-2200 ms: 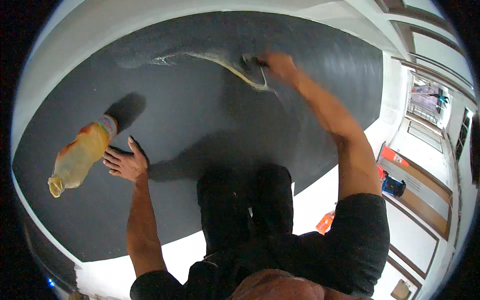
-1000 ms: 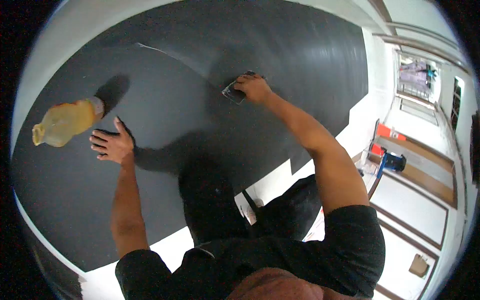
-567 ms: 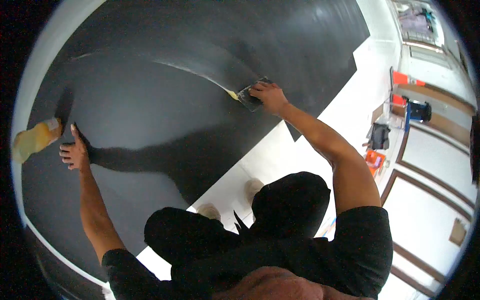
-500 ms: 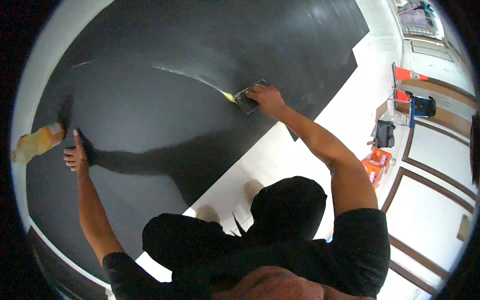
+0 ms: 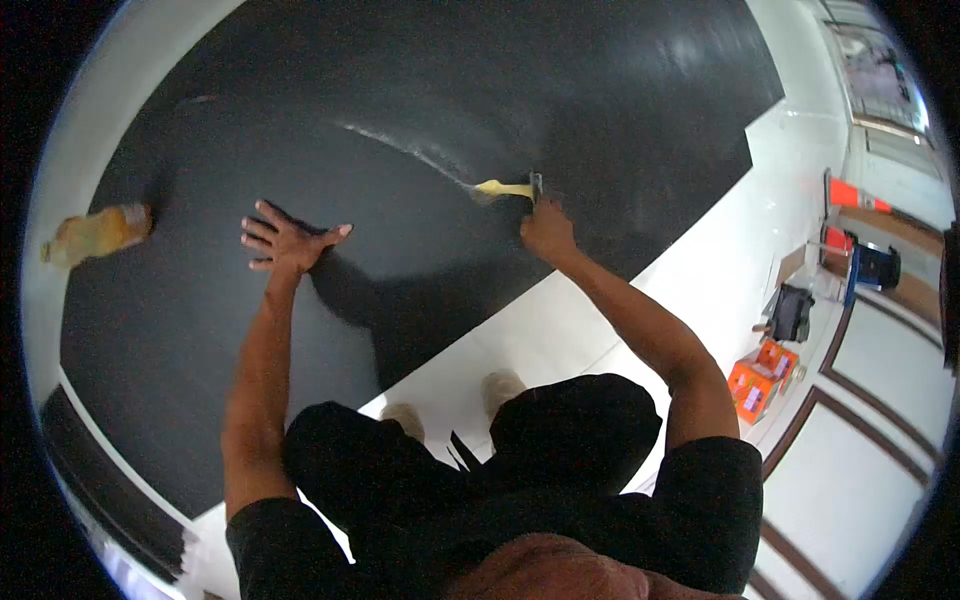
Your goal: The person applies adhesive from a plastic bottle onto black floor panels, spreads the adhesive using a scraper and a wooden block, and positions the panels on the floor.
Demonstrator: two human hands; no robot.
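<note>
My left hand (image 5: 288, 240) is at the dark surface, fingers spread, holding nothing. Wrapped round a flat dark tool (image 5: 537, 186), my right hand (image 5: 548, 232) is farther to the right, with the tool seen nearly edge-on. Yellow paste (image 5: 504, 188) lies just left of the tool, at the end of a pale streak (image 5: 410, 150) that runs up and to the left. At the far left a bottle (image 5: 100, 234) with yellowish contents lies on its side, apart from my left hand. The dark surface (image 5: 200, 330) spreads under both hands.
White floor (image 5: 560, 318) runs along the dark surface's near edge, under my feet. To the right are orange boxes (image 5: 762, 380), a black bag (image 5: 791, 313), a blue and black object (image 5: 874, 268) and an orange cone (image 5: 856, 196). A pale wall borders the left side.
My left hand has moved right, away from the bottle, and its fingers are spread wider. The tool in my right hand has turned from flat to edge-on, and more yellow paste shows beside it.
</note>
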